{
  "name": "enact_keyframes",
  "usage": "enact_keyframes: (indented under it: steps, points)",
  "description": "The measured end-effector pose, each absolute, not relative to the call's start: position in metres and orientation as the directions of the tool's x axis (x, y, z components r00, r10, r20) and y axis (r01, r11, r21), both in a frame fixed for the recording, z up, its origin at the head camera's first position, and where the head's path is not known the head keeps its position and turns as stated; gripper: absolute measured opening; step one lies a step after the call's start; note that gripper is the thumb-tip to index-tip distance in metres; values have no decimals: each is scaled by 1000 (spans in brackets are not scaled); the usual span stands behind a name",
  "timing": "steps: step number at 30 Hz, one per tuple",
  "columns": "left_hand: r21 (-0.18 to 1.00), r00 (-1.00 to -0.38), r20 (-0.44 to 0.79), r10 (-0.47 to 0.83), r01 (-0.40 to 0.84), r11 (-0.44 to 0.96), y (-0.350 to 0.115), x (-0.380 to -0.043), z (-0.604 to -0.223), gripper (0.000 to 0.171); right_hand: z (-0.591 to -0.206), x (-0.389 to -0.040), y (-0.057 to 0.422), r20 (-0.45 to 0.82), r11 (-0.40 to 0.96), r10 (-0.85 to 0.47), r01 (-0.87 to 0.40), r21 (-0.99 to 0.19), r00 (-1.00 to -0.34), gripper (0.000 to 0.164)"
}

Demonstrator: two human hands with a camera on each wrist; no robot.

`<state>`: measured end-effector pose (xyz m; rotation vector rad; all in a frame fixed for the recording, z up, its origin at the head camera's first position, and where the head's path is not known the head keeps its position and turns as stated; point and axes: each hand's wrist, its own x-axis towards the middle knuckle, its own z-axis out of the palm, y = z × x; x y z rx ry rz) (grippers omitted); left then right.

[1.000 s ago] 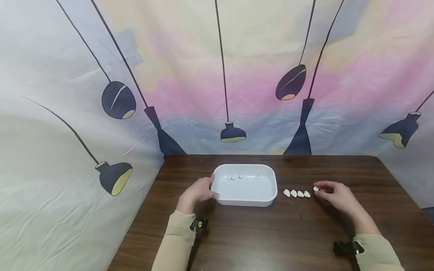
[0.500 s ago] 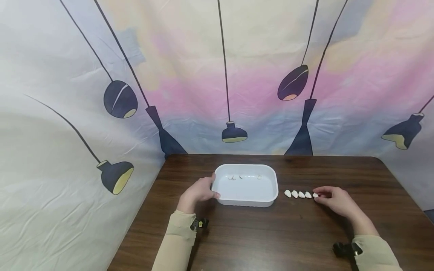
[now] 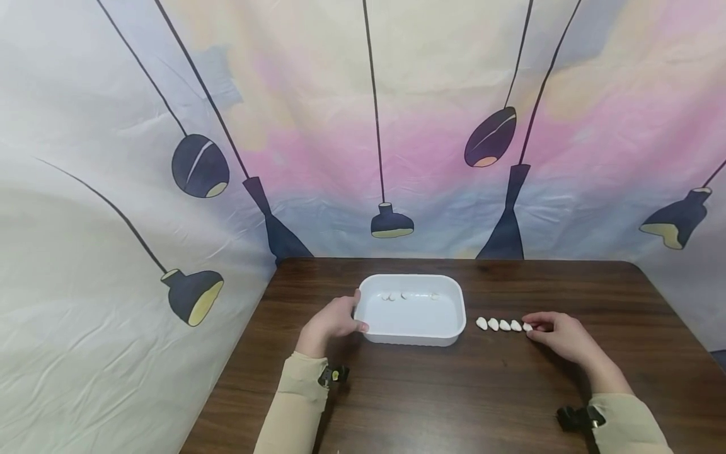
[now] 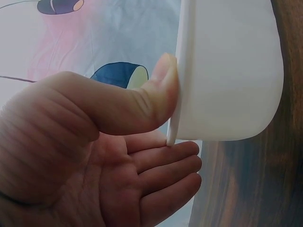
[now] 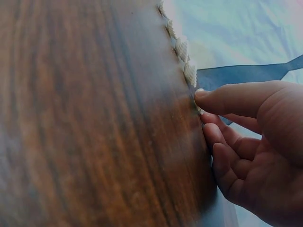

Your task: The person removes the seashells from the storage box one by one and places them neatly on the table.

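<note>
A white rectangular plastic tray (image 3: 413, 337) sits on the table with several small pale shells (image 3: 403, 296) inside, near its far wall. My left hand (image 3: 333, 318) grips the tray's left end; in the left wrist view the thumb (image 4: 163, 90) presses on the rim and the other fingers reach underneath. Right of the tray, several white ridged seashells (image 3: 504, 325) lie in a row. At the row's right end my right hand (image 3: 564, 337) pinches one more seashell (image 3: 528, 327) between thumb and forefinger, down by the tabletop. Most of that shell is hidden by the fingertips.
The dark wood-grain table (image 3: 442, 397) reaches back to a hanging cloth (image 3: 317, 157) printed with lamps. Black wrist cameras (image 3: 581, 417) sit at both sleeves.
My right hand has moved slightly down and brought its seashell to the right end of the row, close beside the last one. The left hand and the tray have stayed in place.
</note>
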<state>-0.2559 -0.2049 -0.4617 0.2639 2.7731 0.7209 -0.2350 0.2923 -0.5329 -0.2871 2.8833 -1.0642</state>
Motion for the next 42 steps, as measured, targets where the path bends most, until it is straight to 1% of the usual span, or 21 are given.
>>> enact_keyframes:
  steps: [11,18,22,32,38,42]
  points:
    - [503,-949,-224,224,85,860,-205,-255,-461,93,-533,-236,292,21,742,-202,-167,-649,-979,32]
    - [506,-951,-217,220,83,859,-205,-254,-460,93,-535,-238,297,30,721,-212,-177,-670,-977,41]
    - [502,-951,-215,221,87,860,-205,-253,-460,93,-537,-238,300,32,707,-211,-175,-685,-977,42]
    - [501,-950,-213,229,95,860,-205,-252,-456,92,-536,-236,302,18,667,-195,-146,-730,-981,42]
    - [502,-950,-217,225,89,860,-204,-251,-455,92,-534,-236,302,15,690,-186,-141,-710,-982,40]
    - [502,-949,-216,229,93,860,-204,-251,-455,91,-533,-235,300,20,707,-168,-135,-695,-986,42]
